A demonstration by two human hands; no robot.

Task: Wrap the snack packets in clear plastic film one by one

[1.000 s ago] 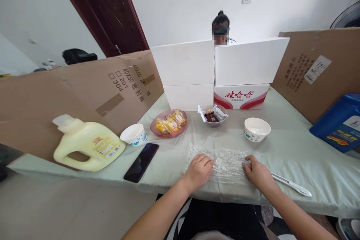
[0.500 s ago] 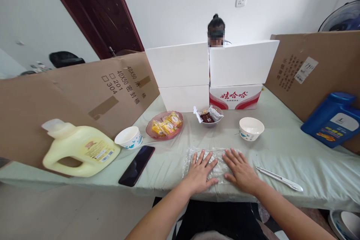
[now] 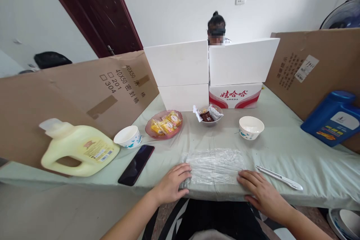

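A clear, crinkled sheet of plastic wrap (image 3: 215,167) lies spread on the cloth-covered table (image 3: 270,187) near the front edge. My left hand (image 3: 173,182) rests at its left edge, fingertips just touching it, thumb apart from the fingers. At the right edge lies my right hand (image 3: 258,189), fingers stretched out and holding nothing. A white utility knife (image 3: 279,178) is on the table just beyond the right hand. To the left of my left hand is a dark phone (image 3: 137,165).
Behind the wrap stand a pink dish of yellow packets (image 3: 164,125), a bowl of snacks (image 3: 208,115) and white paper bowls (image 3: 251,127). A yellow jug (image 3: 81,150) and blue bottle (image 3: 333,118) flank them. White boxes (image 3: 182,63) stand before a seated person (image 3: 216,30).
Both hands have moved apart, from lying flat on top of the plastic wrap to its left and right edges. The sheet now shows fully between them.
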